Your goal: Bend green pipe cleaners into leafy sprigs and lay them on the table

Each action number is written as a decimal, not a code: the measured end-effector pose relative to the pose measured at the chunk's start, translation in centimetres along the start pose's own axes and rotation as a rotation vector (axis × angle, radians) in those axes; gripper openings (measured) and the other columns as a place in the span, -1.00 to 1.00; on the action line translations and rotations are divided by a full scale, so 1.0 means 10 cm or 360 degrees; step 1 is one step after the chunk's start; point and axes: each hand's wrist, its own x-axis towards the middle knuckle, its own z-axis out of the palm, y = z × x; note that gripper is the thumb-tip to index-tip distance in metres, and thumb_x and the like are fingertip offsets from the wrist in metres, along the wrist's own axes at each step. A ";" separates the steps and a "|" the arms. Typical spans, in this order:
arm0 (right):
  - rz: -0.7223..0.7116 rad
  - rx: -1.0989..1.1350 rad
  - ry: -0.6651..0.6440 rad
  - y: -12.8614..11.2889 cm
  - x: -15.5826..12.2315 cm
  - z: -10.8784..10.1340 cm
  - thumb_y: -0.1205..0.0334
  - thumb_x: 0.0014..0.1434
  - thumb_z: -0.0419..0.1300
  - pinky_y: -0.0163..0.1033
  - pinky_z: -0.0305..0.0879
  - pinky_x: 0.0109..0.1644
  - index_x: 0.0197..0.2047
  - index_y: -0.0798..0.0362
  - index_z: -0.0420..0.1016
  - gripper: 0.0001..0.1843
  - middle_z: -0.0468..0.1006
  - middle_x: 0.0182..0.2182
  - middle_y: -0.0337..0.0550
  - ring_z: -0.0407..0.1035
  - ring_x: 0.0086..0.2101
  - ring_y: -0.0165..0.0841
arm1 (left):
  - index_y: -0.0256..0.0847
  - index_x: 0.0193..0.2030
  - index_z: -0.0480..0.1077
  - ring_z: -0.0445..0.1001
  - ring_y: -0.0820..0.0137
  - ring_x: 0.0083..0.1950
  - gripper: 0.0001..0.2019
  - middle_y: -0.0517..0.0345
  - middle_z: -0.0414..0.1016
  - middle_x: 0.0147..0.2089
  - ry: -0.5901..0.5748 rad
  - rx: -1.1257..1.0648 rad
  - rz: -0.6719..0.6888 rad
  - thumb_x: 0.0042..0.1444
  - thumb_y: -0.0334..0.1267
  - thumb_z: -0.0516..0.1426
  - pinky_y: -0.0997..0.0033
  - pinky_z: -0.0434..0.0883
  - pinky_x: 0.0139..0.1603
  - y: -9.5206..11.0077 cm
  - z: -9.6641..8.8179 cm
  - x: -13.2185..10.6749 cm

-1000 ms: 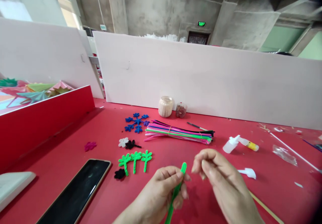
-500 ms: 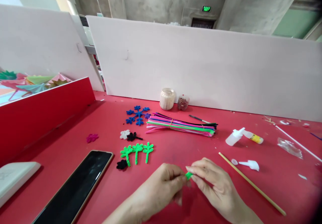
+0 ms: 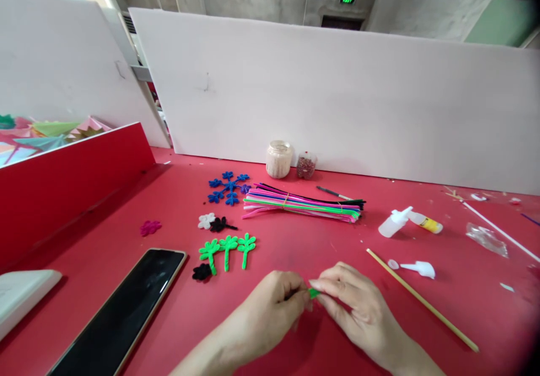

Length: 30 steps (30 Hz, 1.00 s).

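Note:
Between my two hands is a short piece of green pipe cleaner, mostly covered by my fingers. My left hand pinches its left end, fingers curled. Thumb and fingertips of my right hand close on its right end. To the left of my hands lie three green pipe-cleaner sprigs in a row, with a black flower shape at their lower left. Beyond them sits a bundle of coloured pipe cleaners held by rubber bands.
A phone lies at left, near a white device. Blue, white and pink flower shapes lie farther back. On the right are a wooden stick, a glue bottle and a white nozzle cap. A jar stands behind.
The camera view has tilted slightly, shifting the scene. Both hands keep their pinch on the green pipe cleaner, with only small finger movement.

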 end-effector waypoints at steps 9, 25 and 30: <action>0.0008 -0.0143 0.0013 0.05 -0.04 -0.02 0.39 0.10 0.07 -0.25 0.33 -0.29 -0.13 0.03 0.39 -0.75 0.47 -0.38 -0.13 0.34 -0.37 -0.35 | -0.26 -0.56 0.28 0.06 0.54 -0.62 -0.78 0.33 0.15 -0.68 0.0007 -0.0065 0.0050 0.00 -0.24 -0.05 0.54 -0.01 -0.62 -0.14 0.00 0.03; -0.0325 -0.0474 -0.0052 0.01 -0.04 -0.07 0.49 0.09 0.04 -0.22 0.18 -0.38 -0.16 0.11 0.41 -0.74 0.47 -0.43 -0.08 0.27 -0.43 -0.35 | -0.28 -0.55 0.31 0.00 0.57 -0.65 -0.80 0.38 0.04 -0.71 -0.0088 -0.0150 0.0025 -0.02 -0.27 -0.04 0.55 -0.03 -0.64 -0.12 -0.01 0.02; -0.0420 -0.0501 -0.0070 0.03 -0.06 -0.05 0.43 0.14 -0.01 -0.19 0.17 -0.34 -0.18 0.14 0.41 -0.77 0.47 -0.41 -0.06 0.26 -0.41 -0.33 | -0.29 -0.52 0.34 -0.04 0.57 -0.64 -0.81 0.40 -0.05 -0.71 -0.0131 -0.0145 -0.0025 -0.03 -0.27 -0.03 0.55 -0.08 -0.64 -0.10 -0.03 0.01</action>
